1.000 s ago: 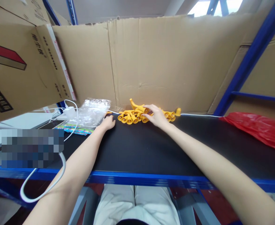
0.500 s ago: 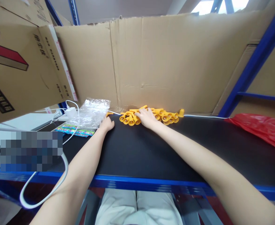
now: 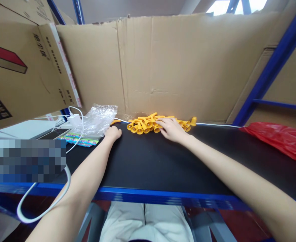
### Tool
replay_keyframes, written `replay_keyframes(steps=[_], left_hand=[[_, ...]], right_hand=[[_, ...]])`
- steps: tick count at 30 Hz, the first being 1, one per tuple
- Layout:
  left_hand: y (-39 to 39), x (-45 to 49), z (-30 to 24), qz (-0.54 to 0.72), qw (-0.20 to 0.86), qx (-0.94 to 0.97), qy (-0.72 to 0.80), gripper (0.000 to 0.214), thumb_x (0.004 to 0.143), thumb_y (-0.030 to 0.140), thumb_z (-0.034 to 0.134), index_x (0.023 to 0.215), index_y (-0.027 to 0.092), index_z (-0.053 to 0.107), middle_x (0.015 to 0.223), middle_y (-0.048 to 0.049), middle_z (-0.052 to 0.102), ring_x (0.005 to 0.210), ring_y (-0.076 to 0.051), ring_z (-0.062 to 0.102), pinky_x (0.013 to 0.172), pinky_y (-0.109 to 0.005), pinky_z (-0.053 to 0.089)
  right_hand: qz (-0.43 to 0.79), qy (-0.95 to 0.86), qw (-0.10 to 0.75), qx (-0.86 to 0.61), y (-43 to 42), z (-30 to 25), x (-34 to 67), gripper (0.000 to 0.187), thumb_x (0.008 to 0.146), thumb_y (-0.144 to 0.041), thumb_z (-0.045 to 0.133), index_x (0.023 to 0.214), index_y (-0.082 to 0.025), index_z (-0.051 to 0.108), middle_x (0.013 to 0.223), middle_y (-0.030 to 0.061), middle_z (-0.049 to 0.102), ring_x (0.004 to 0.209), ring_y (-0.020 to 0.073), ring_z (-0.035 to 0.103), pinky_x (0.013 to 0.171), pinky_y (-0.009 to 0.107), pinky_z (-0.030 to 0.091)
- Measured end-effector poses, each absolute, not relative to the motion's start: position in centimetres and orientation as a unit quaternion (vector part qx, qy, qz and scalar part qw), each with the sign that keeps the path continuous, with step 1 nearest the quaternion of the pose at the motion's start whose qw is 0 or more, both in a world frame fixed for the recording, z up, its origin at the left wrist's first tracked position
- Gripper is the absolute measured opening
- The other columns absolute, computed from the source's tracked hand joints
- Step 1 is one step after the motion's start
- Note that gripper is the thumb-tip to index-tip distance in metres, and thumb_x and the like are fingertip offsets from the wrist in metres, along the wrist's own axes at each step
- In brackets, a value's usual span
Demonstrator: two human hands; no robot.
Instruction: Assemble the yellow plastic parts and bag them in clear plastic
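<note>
Several yellow pieces (image 3: 146,128), each with a flared, cup-like mouth and a thin stem, lie heaped at the back of the black tabletop against the cardboard. My right hand (image 3: 172,129) rests over the right half of the heap, fingers apart and touching the pieces, hiding some of them. To the left of the heap, my left hand (image 3: 113,133) is curled closed on the tabletop beside a clear plastic bag (image 3: 97,117). A yellow stem (image 3: 116,121) shows just beyond its fingers; whether they grip it, I cannot tell.
A red plastic bag (image 3: 276,139) lies at the right. Colourful packaging (image 3: 79,139), a white charger (image 3: 74,119) and looping white cables crowd the left. A tall cardboard panel (image 3: 188,67) closes off the back. Blue metal edging (image 3: 163,195) runs along the front.
My right hand has slid to the right along the heap, uncovering pieces in its middle. My left hand stays almost in place. The whole view has shifted slightly.
</note>
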State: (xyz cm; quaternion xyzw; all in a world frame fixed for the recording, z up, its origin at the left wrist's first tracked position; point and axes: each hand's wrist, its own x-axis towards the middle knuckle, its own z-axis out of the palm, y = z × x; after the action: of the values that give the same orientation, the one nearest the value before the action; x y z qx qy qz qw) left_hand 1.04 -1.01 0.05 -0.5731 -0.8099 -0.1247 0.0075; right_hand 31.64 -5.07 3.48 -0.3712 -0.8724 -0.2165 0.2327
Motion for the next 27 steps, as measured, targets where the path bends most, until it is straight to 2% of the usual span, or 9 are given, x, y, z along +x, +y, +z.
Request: replay_keyframes(steps=[5, 9, 13, 16, 19, 24, 27], left_hand=[[-1.3, 0.8, 0.2, -0.14, -0.003, -0.55, -0.823, 0.062, 0.082, 0.041, 0.041, 0.128, -0.001, 0.045, 0.137, -0.0296, 0.038, 0.125, -0.039, 0.041, 0.097, -0.049, 0.037], [-1.2, 0.0, 0.1, -0.149, -0.03, -0.554, -0.818, 0.062, 0.084, 0.04, 0.038, 0.129, -0.003, 0.041, 0.134, -0.0297, 0.043, 0.124, -0.037, 0.044, 0.098, -0.044, 0.037], [-1.3, -0.1, 0.2, -0.142, -0.034, -0.554, -0.82, 0.06, 0.085, 0.041, 0.038, 0.126, -0.002, 0.045, 0.13, -0.0286, 0.046, 0.12, -0.034, 0.048, 0.097, -0.039, 0.039], [-1.6, 0.5, 0.6, -0.14, -0.011, -0.564, -0.814, 0.054, 0.084, 0.04, 0.041, 0.125, 0.006, 0.048, 0.13, -0.0251, 0.047, 0.118, -0.035, 0.05, 0.094, -0.042, 0.041], [-1.8, 1.2, 0.9, -0.127, 0.014, -0.588, -0.799, 0.051, 0.083, 0.035, 0.041, 0.125, 0.008, 0.049, 0.13, -0.0224, 0.046, 0.115, -0.034, 0.052, 0.093, -0.043, 0.043], [-1.8, 2.1, 1.0, -0.102, 0.042, -0.639, -0.761, 0.041, 0.082, 0.029, 0.041, 0.111, 0.008, 0.061, 0.13, -0.0191, 0.047, 0.106, -0.028, 0.058, 0.092, -0.032, 0.045], [-1.6, 2.7, 0.8, -0.097, 0.056, -0.688, -0.717, 0.037, 0.082, 0.029, 0.041, 0.102, 0.009, 0.065, 0.124, -0.017, 0.052, 0.104, -0.025, 0.059, 0.093, -0.029, 0.045]], right_hand=[[-0.225, -0.873, 0.248, -0.355, -5.1, 1.6, 33.4, 0.033, 0.089, -0.018, 0.038, 0.111, -0.013, 0.062, 0.113, 0.0135, 0.062, 0.103, 0.025, 0.055, 0.087, 0.039, 0.038], [-0.212, -0.879, 0.231, -0.36, -5.1, 0.8, 33.4, 0.032, 0.089, -0.018, 0.039, 0.109, -0.014, 0.063, 0.11, 0.0125, 0.063, 0.1, 0.0242, 0.056, 0.085, 0.038, 0.039], [-0.202, -0.885, 0.221, -0.357, -5.3, 0.4, 32.7, 0.031, 0.088, -0.017, 0.041, 0.109, -0.014, 0.063, 0.111, 0.0119, 0.062, 0.097, 0.0241, 0.057, 0.084, 0.038, 0.04], [-0.194, -0.893, 0.216, -0.345, -5.4, 0.2, 32.4, 0.032, 0.087, -0.017, 0.042, 0.111, -0.014, 0.062, 0.11, 0.0115, 0.063, 0.098, 0.0241, 0.057, 0.084, 0.038, 0.041], [-0.183, -0.893, 0.222, -0.346, -5.3, 0.0, 32.5, 0.031, 0.086, -0.017, 0.044, 0.111, -0.015, 0.062, 0.109, 0.011, 0.063, 0.098, 0.0239, 0.057, 0.084, 0.039, 0.042], [-0.174, -0.894, 0.226, -0.347, -5.2, -0.1, 32.6, 0.031, 0.086, -0.017, 0.045, 0.111, -0.016, 0.063, 0.109, 0.0103, 0.063, 0.099, 0.0234, 0.057, 0.084, 0.039, 0.043], [-0.171, -0.895, 0.229, -0.344, -5.1, -0.1, 32.6, 0.03, 0.086, -0.017, 0.045, 0.11, -0.016, 0.063, 0.107, 0.0103, 0.063, 0.099, 0.0234, 0.057, 0.084, 0.039, 0.044]])
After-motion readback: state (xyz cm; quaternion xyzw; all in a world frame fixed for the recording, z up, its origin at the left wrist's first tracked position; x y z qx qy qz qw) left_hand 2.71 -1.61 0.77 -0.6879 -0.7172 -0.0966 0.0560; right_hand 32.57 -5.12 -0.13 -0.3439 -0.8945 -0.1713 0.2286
